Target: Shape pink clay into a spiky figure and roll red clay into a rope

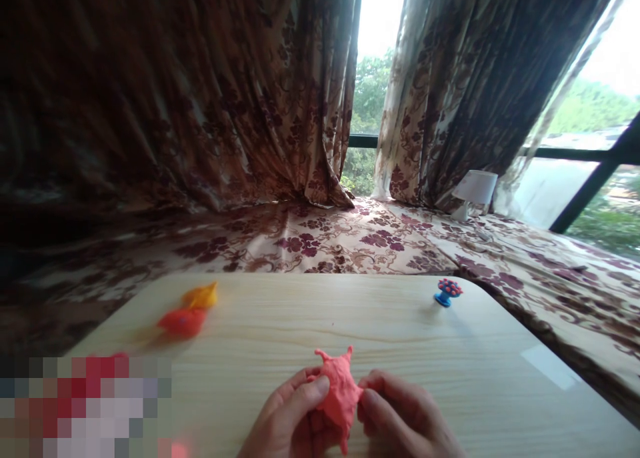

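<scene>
A lump of coral-pink modelling clay, with several pointed tips drawn out of its edges, is held up over the front of the table. My left hand grips it from the left, thumb on its face and fingers behind it. At its right edge, my right hand pinches one of the tips between thumb and forefinger. The undersides of the fingers and the back of the clay are hidden.
On the pale wooden table, a yellow clay lump and a red-orange lump lie at the left. A small blue stand with red dots is at the far right. Beyond are a white lamp and patterned curtains. The lower-left corner is pixelated.
</scene>
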`<state>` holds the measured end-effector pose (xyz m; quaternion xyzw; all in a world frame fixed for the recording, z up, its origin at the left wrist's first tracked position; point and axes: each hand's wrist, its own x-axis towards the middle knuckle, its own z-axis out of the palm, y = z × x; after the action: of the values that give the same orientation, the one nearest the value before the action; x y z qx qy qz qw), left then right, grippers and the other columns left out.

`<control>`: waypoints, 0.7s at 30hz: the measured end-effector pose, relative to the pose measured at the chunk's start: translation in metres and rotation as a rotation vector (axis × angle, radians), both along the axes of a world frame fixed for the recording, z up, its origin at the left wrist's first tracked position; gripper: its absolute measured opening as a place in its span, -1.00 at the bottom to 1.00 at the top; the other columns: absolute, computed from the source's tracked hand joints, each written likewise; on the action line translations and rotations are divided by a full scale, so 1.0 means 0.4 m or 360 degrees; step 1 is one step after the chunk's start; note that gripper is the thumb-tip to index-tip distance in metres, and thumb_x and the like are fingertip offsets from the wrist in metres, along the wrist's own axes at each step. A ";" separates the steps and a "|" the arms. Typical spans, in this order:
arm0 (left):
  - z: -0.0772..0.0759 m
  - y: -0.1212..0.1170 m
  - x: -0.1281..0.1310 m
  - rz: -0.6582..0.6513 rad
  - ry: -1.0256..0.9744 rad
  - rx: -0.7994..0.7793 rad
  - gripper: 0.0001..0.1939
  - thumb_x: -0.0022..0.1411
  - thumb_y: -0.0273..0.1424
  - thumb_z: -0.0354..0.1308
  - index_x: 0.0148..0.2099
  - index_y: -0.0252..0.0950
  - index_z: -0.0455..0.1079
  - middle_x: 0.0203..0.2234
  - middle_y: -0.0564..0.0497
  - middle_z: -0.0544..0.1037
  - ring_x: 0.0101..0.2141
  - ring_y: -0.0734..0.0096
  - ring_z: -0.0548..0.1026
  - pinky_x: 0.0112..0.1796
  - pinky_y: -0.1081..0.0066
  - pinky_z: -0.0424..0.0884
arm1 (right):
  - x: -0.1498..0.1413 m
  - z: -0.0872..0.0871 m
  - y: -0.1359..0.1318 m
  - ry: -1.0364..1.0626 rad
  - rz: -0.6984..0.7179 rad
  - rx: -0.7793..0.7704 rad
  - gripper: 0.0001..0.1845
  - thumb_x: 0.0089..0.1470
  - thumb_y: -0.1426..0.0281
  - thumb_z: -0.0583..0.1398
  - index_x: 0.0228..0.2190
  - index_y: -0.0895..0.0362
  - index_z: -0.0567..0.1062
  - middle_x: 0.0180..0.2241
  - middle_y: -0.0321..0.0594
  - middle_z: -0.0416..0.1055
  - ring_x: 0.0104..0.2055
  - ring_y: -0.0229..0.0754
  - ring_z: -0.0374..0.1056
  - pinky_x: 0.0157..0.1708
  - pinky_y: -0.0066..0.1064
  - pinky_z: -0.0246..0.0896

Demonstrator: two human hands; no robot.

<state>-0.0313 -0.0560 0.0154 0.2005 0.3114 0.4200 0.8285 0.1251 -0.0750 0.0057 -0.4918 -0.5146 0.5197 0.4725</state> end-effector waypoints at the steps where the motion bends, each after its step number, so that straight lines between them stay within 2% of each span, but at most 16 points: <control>1: -0.005 0.002 -0.001 -0.0022 -0.0006 0.0019 -0.84 0.02 -0.43 0.27 -0.30 -0.40 0.48 -0.44 -0.11 0.61 -0.43 0.39 0.53 -0.38 0.48 0.39 | 0.001 0.003 -0.001 0.0046 -0.0018 -0.0024 -0.56 -0.07 0.01 0.21 -0.54 0.18 0.50 -0.62 -0.31 0.35 -0.53 -0.29 0.25 -0.49 -0.52 0.17; 4: -0.016 0.007 -0.003 -0.0038 -0.0013 0.0045 -0.85 0.04 -0.43 0.25 -0.30 -0.41 0.48 -0.42 -0.14 0.61 -0.40 0.35 0.54 -0.32 0.44 0.41 | 0.001 0.010 -0.002 0.0173 0.0002 -0.0110 -0.58 -0.09 0.03 0.24 -0.44 0.17 0.52 -0.59 -0.31 0.37 -0.51 -0.30 0.25 -0.47 -0.51 0.17; 7: -0.019 0.009 -0.004 0.0013 -0.0024 0.0028 -0.84 0.01 -0.42 0.29 -0.31 -0.40 0.50 -0.42 -0.14 0.62 -0.37 0.34 0.55 -0.26 0.44 0.41 | 0.000 0.011 0.001 0.0202 0.0068 -0.0170 -0.62 -0.13 0.08 0.28 -0.44 0.17 0.52 -0.57 -0.31 0.39 -0.52 -0.31 0.24 -0.48 -0.51 0.17; 11: -0.016 0.006 0.000 0.0159 0.0049 0.0004 -0.80 -0.04 -0.45 0.32 -0.27 -0.34 0.52 -0.36 -0.10 0.63 -0.34 0.37 0.55 -0.26 0.45 0.41 | 0.000 -0.003 0.007 0.0245 0.0027 -0.0222 -0.57 -0.17 0.05 0.29 -0.43 0.17 0.51 -0.57 -0.31 0.40 -0.53 -0.30 0.29 -0.50 -0.51 0.21; 13: -0.013 0.004 0.003 0.0161 0.0066 0.0037 -0.77 -0.03 -0.46 0.32 -0.24 -0.33 0.52 -0.32 -0.09 0.62 -0.35 0.41 0.53 -0.27 0.48 0.40 | -0.001 -0.014 0.008 0.0261 0.0049 -0.0228 -0.57 -0.17 0.05 0.29 -0.45 0.19 0.52 -0.57 -0.30 0.40 -0.54 -0.30 0.30 -0.50 -0.52 0.21; 18: -0.005 0.001 0.008 0.0080 0.0056 0.0063 -0.76 -0.02 -0.44 0.31 -0.23 -0.35 0.53 -0.34 -0.10 0.61 -0.36 0.39 0.52 -0.28 0.45 0.41 | -0.005 -0.031 0.000 0.0193 0.0087 -0.0135 -0.63 -0.11 0.11 0.28 -0.47 0.20 0.53 -0.62 -0.30 0.40 -0.57 -0.33 0.27 -0.51 -0.53 0.19; 21: -0.005 0.000 0.007 0.0097 0.0103 0.0001 -0.82 -0.05 -0.42 0.33 -0.31 -0.33 0.54 -0.39 -0.06 0.62 -0.41 0.45 0.51 -0.34 0.50 0.41 | -0.003 -0.027 -0.003 -0.0030 0.0085 0.0113 -0.67 -0.03 0.15 0.22 -0.48 0.20 0.53 -0.59 -0.26 0.41 -0.54 -0.29 0.28 -0.49 -0.50 0.20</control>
<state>-0.0286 -0.0561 0.0135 0.2047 0.3440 0.4383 0.8047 0.1239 -0.0761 -0.0050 -0.4655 -0.5503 0.5088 0.4707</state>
